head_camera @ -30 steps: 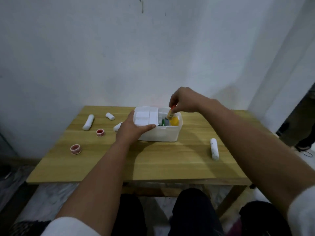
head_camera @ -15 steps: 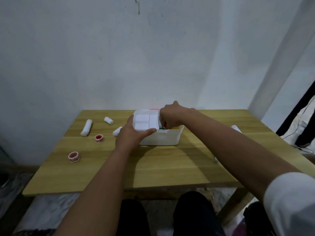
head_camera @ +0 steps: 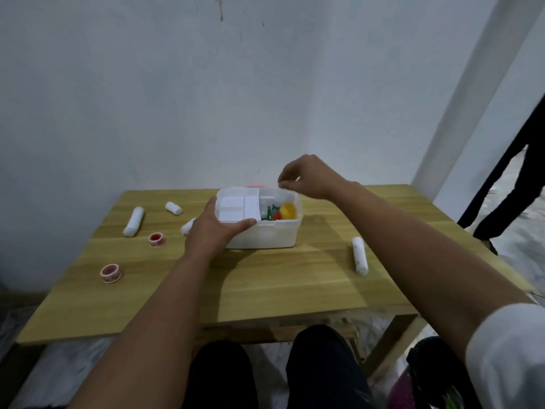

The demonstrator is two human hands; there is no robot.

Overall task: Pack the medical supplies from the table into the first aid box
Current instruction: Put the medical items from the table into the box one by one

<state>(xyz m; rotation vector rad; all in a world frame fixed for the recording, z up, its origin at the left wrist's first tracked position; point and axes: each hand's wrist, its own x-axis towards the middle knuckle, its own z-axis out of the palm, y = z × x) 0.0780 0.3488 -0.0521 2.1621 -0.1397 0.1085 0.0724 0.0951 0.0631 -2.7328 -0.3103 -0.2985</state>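
The white first aid box point(head_camera: 262, 234) is sitting in the middle of the frame on the wooden table point(head_camera: 283, 278). The left hand point(head_camera: 212, 228) is holding its left corner, thumb curling along the near rim. The right hand point(head_camera: 306, 175) is hanging just above the box, fingers loosely curled and holding nothing. White bandage rolls are lying at left point(head_camera: 134, 221) and right point(head_camera: 359, 259). Two red tape rolls point(head_camera: 111, 273) are lying at lower left.
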